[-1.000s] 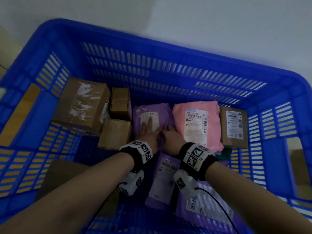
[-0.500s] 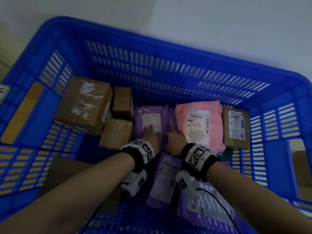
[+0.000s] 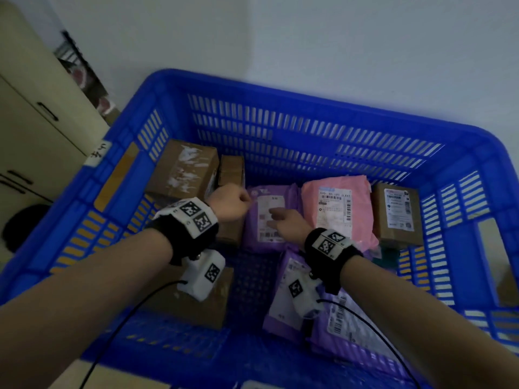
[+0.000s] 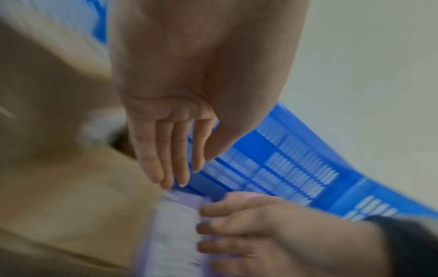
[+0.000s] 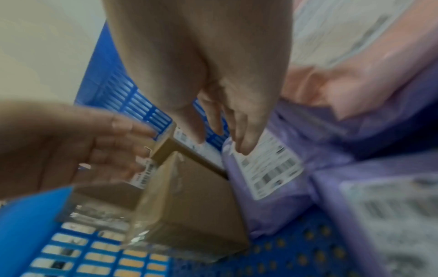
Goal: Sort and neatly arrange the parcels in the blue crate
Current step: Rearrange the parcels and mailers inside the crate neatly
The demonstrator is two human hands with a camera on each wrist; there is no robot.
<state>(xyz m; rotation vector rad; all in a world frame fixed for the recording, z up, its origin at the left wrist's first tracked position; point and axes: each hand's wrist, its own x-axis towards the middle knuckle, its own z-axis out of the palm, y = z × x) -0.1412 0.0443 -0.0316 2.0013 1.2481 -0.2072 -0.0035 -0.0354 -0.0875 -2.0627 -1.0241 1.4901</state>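
Bare crate floor (image 3: pixel 254 279) is lying open between the near cardboard box (image 3: pixel 196 301) and the purple mailers (image 3: pixel 283 299). Cardboard boxes (image 3: pixel 184 169) are crowding the far left corner; mailers (image 3: pixel 337 209) are lining the far wall (image 3: pixel 309 136).

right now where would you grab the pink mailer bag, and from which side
Probably by the pink mailer bag's near edge, coming from above with the right hand, which is the closer one. The bag lies flat, label up, wedged between the purple mailer bag and a labelled cardboard box, so its sides are blocked. It looks soft, so pinch the edge and lift.
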